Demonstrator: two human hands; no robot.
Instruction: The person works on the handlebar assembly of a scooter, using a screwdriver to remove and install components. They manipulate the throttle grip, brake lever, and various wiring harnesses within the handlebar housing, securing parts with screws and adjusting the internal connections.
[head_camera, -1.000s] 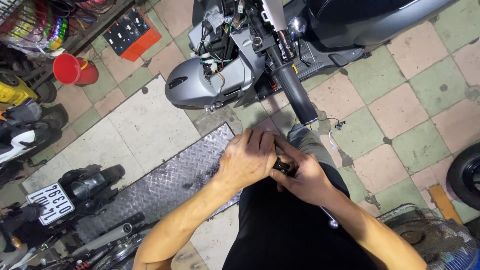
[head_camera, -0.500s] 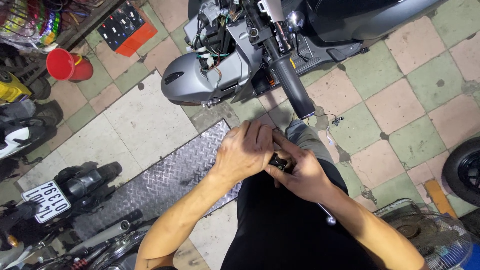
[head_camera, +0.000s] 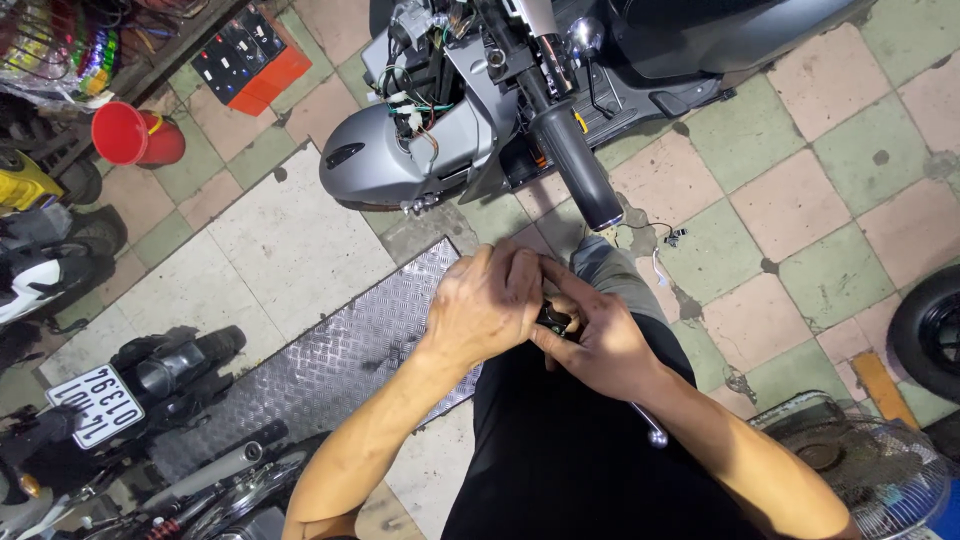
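Note:
My left hand (head_camera: 485, 305) and my right hand (head_camera: 598, 340) meet in front of my body, both closed around a small black part (head_camera: 553, 319). Most of that part is hidden by my fingers. A thin metal lever tip (head_camera: 652, 432) shows below my right wrist. Just ahead stands a grey scooter (head_camera: 420, 150) with its front cover off and wires exposed. Its black handlebar grip (head_camera: 580, 170) points toward my hands.
A ribbed metal plate (head_camera: 330, 370) lies on the tiled floor at left. A red bucket (head_camera: 135, 135) and an orange box of parts (head_camera: 255, 65) sit far left. Parked motorbikes (head_camera: 120, 390) crowd the lower left. A fan guard (head_camera: 870, 470) and a tyre (head_camera: 930, 330) are at right.
Both hands stay closed on the small part with little movement; my fingers shift slightly on it. The view has tilted a bit, so the scooter sits higher in the picture.

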